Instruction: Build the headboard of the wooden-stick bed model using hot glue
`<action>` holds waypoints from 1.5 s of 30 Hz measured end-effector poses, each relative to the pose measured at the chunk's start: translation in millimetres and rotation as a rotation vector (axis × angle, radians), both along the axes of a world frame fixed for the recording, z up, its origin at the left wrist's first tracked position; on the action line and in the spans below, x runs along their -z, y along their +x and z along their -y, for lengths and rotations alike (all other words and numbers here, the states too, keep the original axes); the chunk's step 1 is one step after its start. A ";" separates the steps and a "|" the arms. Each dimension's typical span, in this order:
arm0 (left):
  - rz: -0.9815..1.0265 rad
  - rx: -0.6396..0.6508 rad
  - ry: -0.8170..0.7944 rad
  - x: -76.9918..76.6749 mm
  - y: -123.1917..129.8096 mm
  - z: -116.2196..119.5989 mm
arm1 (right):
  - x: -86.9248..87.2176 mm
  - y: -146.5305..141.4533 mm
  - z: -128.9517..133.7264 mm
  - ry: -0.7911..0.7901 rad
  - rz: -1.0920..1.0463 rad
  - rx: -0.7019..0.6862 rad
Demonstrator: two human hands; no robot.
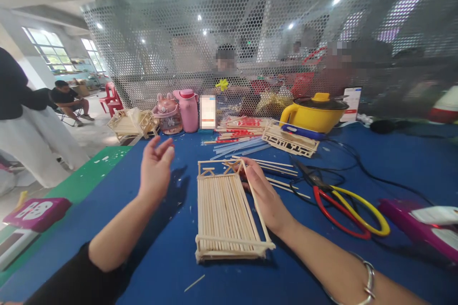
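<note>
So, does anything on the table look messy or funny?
Two things. One short, thin stick lies alone on the blue tabletop, nearer you than the stick frame, like a dropped scrap. And white bits are scattered over the green surface at the left.

Illumination: moderate. Ceiling lamps [337, 1] and windows [48, 50] at far left show as bright, washed-out spots. The left hand [156, 167] casts a soft shadow on the table [143, 248]. The phone screen [208, 112] is overexposed. Streaky glare and haze soften the far right; edges appear stretched.
</note>
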State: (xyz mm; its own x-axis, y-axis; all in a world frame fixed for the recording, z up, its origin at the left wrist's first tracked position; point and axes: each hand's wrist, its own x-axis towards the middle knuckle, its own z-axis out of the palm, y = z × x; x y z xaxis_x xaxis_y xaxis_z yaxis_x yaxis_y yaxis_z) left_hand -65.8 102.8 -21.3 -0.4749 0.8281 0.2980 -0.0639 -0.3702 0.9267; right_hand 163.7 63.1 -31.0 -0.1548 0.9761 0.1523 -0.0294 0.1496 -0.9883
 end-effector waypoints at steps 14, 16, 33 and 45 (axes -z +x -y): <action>-0.460 0.530 -0.538 -1.7 -18.8 9.4 | -25.8 42.3 -24.6 0.192 0.491 0.193; -0.614 0.778 -0.559 0.9 -9.9 15.7 | -25.9 44.3 -24.1 0.161 0.608 0.105; -1.031 0.813 -0.435 -16.0 -22.5 20.4 | -31.9 78.6 -22.9 0.116 1.259 0.070; -1.107 0.492 -0.418 6.8 -43.3 -0.5 | -29.2 36.7 -10.0 0.302 1.208 -0.066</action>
State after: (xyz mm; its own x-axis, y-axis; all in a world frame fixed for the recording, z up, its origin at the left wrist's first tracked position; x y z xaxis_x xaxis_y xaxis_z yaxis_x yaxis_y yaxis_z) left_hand -109.1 103.3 -28.1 0.2396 0.9708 0.0121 0.7657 -0.1966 0.6124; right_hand 200.4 73.1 -1.8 -0.3993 0.9118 0.0956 0.8570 0.4082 -0.3145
